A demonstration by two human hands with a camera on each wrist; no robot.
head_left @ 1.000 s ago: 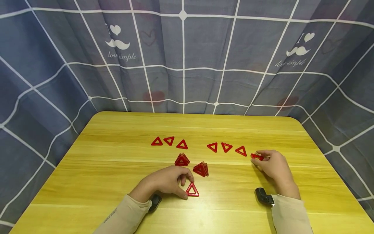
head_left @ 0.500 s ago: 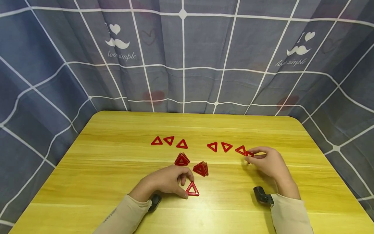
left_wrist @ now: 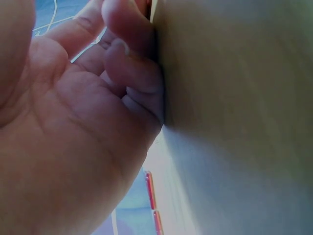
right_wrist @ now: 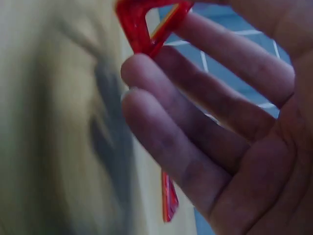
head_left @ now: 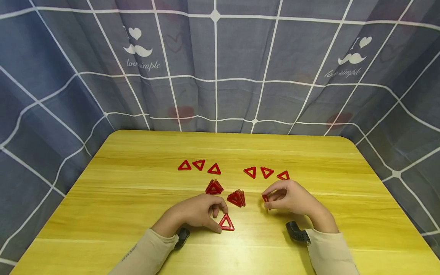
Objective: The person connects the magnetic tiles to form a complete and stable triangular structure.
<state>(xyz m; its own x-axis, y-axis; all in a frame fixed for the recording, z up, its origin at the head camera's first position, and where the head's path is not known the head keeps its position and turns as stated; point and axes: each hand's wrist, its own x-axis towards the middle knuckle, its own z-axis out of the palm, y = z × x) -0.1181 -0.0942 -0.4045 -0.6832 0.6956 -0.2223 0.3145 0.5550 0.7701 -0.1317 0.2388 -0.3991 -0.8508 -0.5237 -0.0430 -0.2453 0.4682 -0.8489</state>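
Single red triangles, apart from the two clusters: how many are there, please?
8: left row of three, right row of three, one triangle at the left hand, one in the right hand; hands may hide others.

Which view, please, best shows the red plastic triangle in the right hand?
Right wrist: the red plastic triangle looms large, its opening visible. The head view shows it small, partly covered; left wrist, not discernibly.
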